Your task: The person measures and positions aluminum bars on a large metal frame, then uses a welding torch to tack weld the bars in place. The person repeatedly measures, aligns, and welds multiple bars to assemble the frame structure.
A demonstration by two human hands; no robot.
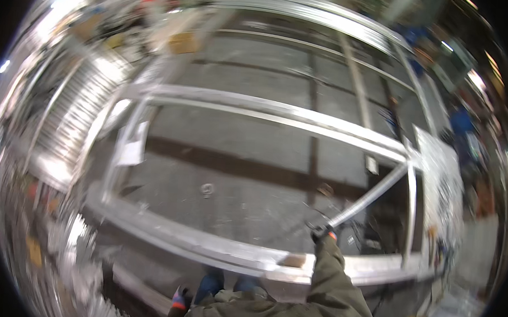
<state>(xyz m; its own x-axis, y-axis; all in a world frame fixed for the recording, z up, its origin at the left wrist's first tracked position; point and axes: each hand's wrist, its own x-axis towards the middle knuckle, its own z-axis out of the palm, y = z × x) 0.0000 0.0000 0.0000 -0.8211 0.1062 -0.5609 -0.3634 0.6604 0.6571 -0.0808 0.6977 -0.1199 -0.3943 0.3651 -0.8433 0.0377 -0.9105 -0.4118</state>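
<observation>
Metal bar is slanting inside the right end of the frame, right hand gripping its near end; left hand is hanging outside the frame (blurred, openness I cannot tell).

The frame across the middle and the diagonal bar right of centre look like bare silvery metal, smooth and glossy, above a dull, scuffed grey floor. At left, the ribbed panel has a shiny metallic finish; at right, a crinkled, glossy sheet resembles plastic film. The olive sleeve, lower centre, is matt cloth, and the upper-left tan box looks like cardboard.
</observation>
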